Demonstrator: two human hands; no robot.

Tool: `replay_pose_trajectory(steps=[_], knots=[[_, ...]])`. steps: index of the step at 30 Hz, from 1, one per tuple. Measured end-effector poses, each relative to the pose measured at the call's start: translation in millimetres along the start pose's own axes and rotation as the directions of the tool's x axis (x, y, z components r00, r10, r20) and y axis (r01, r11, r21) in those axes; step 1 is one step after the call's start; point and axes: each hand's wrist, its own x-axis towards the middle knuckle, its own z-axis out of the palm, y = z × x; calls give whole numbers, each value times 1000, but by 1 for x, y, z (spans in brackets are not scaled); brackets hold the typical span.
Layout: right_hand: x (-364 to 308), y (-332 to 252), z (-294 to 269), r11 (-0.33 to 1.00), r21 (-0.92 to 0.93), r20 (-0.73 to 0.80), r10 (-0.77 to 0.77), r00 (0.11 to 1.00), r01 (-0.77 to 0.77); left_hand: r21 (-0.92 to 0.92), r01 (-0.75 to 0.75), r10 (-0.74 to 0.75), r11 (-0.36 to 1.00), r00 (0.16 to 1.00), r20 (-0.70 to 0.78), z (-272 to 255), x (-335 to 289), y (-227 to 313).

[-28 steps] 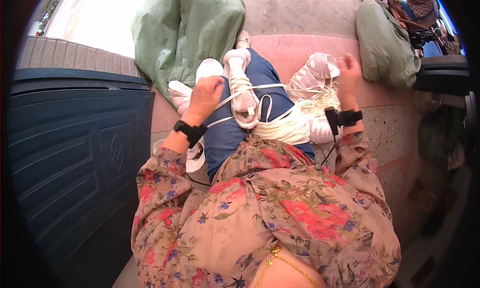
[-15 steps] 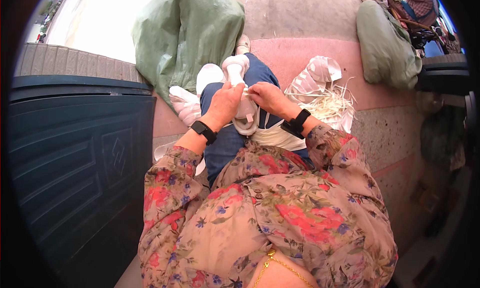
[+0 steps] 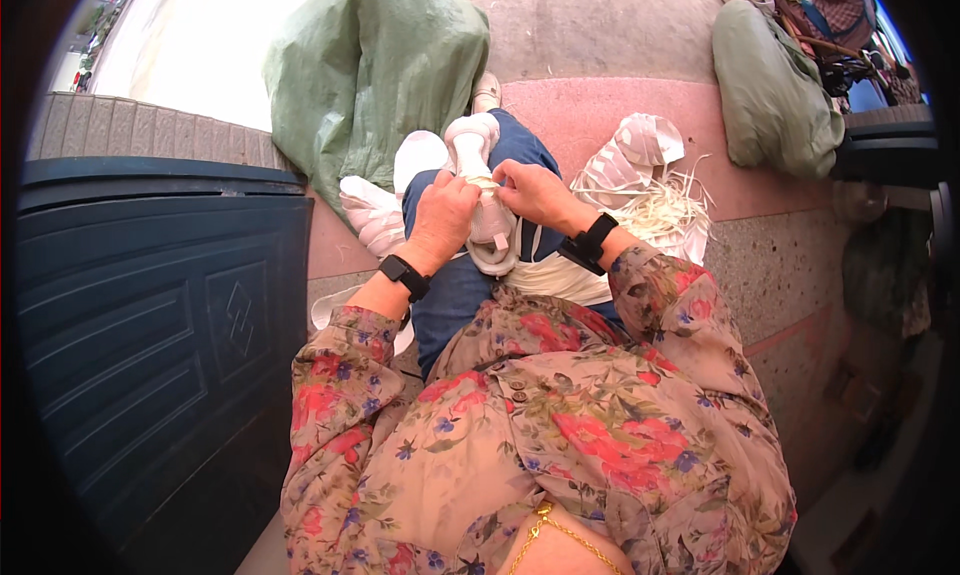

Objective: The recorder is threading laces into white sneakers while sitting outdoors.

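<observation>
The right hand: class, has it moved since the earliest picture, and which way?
Yes: the right hand has moved left, away from the green sack on the right, to the pale shoe.

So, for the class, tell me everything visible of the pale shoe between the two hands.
The shoe is pale pinkish-white, apparently fabric, with a rounded far end and a small pink tab near the other. It lies lengthwise over the jeans. Cream cord wraps its middle, between the left hand and right hand; exact finger contact is unclear.

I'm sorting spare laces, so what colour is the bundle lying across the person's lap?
The laces are creamy off-white, showing best in the head view.
</observation>
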Motion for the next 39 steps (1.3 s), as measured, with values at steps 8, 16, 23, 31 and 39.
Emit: replay_pose_trajectory(steps=[8, 16, 23, 31, 39], knots=[[9, 1, 6, 996, 85, -3, 6, 1000, -6, -379, 369, -207, 848, 891, 404, -1, -3, -25], [15, 50, -25, 974, 198, -179, 144, 973, -108, -309, 523, -537, 795, 843, 45, 8, -11, -13], [-17, 22, -13, 907, -370, -168, -278, 946, 200, -205, 411, -370, 888, 905, 210, -7, -29, -12], [-19, 29, -8, 817, -536, -2, -256, 967, 215, -487, 693, -434, 532, 717, 546, -56, -45, -22], [-15, -19, -69, 856, 487, -170, 290, 942, -175, -909, 398, -451, -121, 794, 407, -123, -20, -2]])
